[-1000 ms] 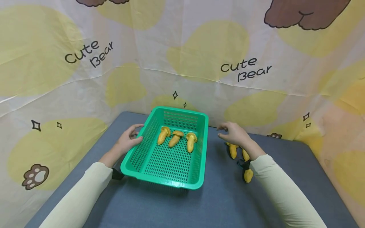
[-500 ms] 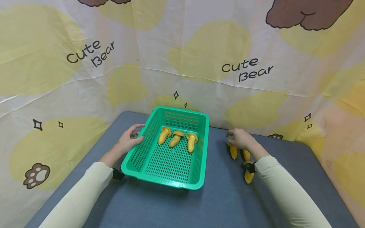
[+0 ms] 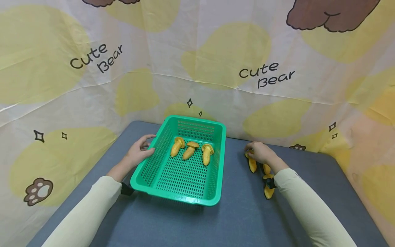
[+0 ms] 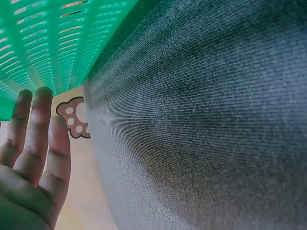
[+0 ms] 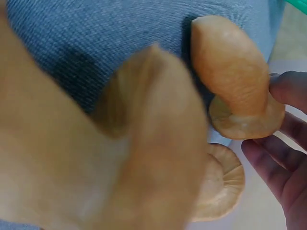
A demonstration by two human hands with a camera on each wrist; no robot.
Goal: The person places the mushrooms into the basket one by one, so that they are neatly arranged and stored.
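A green perforated plastic basket (image 3: pixel 172 195) holds three yellow-brown mushrooms, including a middle mushroom (image 3: pixel 189 151). Against its left side rests my left hand (image 3: pixel 138 151), thumb and fingertips at the rim. The left wrist view shows several straight fingers (image 4: pixel 36 139) beside the outer wall. To the right of the basket, my right hand (image 3: pixel 260 152) pinches a mushroom (image 3: pixel 252 165) by its cap. In the right wrist view, thumb and fingers lie on either side of that mushroom's cap (image 5: pixel 247 122). The index finger is hard to make out there.
More mushrooms lie under and beside my right wrist, among them a front mushroom (image 3: pixel 269 192) partly hidden by the wrist strap. All stand on a blue-grey cloth-covered table (image 3: pixel 240 219). A printed backdrop (image 3: pixel 216 68) rises behind the table's far edge.
My right hand has moved right and down to the far-left loose mushroom, and its fingers have closed about the cap. The left hand and basket stay in place.
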